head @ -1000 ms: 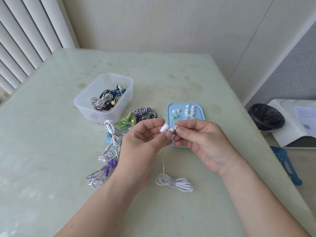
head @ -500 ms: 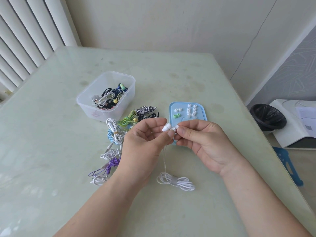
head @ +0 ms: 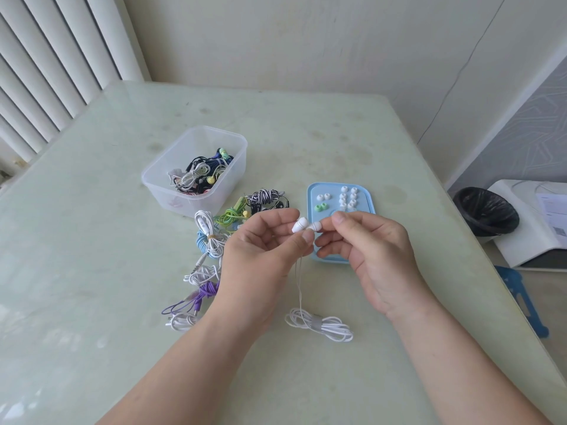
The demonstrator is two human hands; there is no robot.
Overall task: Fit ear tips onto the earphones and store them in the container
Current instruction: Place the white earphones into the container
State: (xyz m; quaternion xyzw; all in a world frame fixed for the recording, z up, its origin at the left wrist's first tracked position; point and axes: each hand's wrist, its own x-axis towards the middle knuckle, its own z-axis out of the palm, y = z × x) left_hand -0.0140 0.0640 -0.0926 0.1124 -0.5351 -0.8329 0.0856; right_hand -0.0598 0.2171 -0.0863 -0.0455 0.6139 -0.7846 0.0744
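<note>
My left hand (head: 260,256) pinches two white earbuds (head: 300,224) between thumb and fingers above the table. My right hand (head: 368,250) pinches the tip end of the right-hand earbud (head: 316,226); whatever it holds there is hidden by its fingertips. Their thin wires hang down to a coiled white cable bundle (head: 320,325) on the table. Behind my hands lies a light blue tray (head: 311,200) with several white ear tips (head: 348,196) and two green ones (head: 320,207). A clear plastic container (head: 196,170) at the back left holds several coiled earphones.
A pile of bundled earphones (head: 211,240) in white, blue, green, purple and striped cords lies left of my left hand. The table's right edge is close to the tray. Beyond it on the floor stand a black-lined bin (head: 486,211) and a white box (head: 530,222).
Both hands stay joined at the earbuds and have barely shifted. The camera view has drifted slightly.
</note>
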